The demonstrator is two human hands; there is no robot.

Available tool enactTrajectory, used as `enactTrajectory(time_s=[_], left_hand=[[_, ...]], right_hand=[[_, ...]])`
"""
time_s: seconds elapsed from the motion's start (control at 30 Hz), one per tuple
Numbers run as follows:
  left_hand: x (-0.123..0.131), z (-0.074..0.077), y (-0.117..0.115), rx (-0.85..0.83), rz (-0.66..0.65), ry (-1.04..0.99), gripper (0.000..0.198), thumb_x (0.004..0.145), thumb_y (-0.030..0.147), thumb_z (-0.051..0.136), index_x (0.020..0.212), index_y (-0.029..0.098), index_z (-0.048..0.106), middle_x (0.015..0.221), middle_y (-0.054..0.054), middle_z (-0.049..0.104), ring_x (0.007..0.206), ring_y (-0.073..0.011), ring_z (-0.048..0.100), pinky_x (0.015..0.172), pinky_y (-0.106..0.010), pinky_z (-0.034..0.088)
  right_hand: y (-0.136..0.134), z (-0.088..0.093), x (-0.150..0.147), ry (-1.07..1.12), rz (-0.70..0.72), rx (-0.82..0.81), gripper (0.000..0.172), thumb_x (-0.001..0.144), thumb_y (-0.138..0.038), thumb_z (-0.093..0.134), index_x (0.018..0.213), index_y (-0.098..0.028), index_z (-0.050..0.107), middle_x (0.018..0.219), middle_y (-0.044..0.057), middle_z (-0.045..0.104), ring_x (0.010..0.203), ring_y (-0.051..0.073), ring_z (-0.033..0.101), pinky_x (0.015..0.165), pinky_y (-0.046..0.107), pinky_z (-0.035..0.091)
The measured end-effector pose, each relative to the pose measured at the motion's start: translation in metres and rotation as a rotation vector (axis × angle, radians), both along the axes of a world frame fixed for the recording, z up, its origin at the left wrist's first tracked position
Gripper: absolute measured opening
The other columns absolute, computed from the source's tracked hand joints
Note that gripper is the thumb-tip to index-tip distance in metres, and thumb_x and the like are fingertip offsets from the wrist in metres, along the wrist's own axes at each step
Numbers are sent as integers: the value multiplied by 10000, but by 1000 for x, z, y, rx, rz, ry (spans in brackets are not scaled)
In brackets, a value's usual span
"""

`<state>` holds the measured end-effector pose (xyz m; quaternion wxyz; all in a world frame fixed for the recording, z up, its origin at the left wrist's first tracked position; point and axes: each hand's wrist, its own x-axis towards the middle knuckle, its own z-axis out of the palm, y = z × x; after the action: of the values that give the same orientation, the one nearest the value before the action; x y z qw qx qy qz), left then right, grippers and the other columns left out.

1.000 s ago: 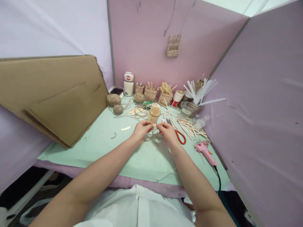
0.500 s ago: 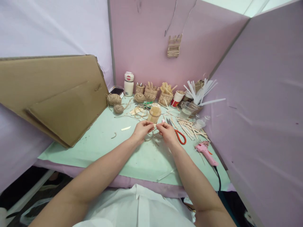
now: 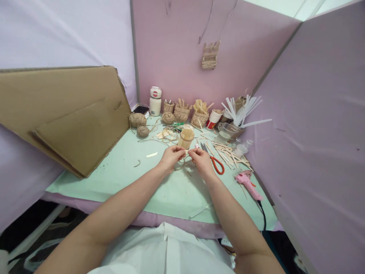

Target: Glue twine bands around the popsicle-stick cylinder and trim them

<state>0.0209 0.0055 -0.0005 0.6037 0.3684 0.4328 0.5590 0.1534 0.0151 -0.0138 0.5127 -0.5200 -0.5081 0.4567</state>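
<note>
My left hand (image 3: pixel 172 156) and my right hand (image 3: pixel 200 158) meet at mid-table, both closed in a pinch. Between the fingertips shows a small pale piece (image 3: pixel 186 151), mostly covered; its exact kind is too small to tell. Right behind the fingers stands a small wooden cup (image 3: pixel 186 137) with a band round it. Loops of twine (image 3: pixel 182 164) lie beneath and between my hands. Scissors with red handles (image 3: pixel 218 165) rest just right of my right hand.
A pink glue gun (image 3: pixel 249 184) lies at the right, near loose wooden sticks (image 3: pixel 228 154). Twine balls (image 3: pixel 137 120), baskets of wood strips (image 3: pixel 199 116) and a white bottle (image 3: pixel 155 102) line the back. A big cardboard sheet (image 3: pixel 71 114) leans at the left.
</note>
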Motion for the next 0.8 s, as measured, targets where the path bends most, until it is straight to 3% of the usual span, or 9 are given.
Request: enactTrajectory(time_s=[0.8], left_hand=[[0, 0, 0, -17, -19, 6, 135, 592, 188, 740, 646, 137, 628, 599, -17, 617, 566, -97, 533, 576, -229, 394]], right_hand=[[0, -3, -1, 19, 0, -21, 200, 640, -351, 669, 616, -172, 584, 519, -60, 468, 470, 74, 351, 464, 219, 264]])
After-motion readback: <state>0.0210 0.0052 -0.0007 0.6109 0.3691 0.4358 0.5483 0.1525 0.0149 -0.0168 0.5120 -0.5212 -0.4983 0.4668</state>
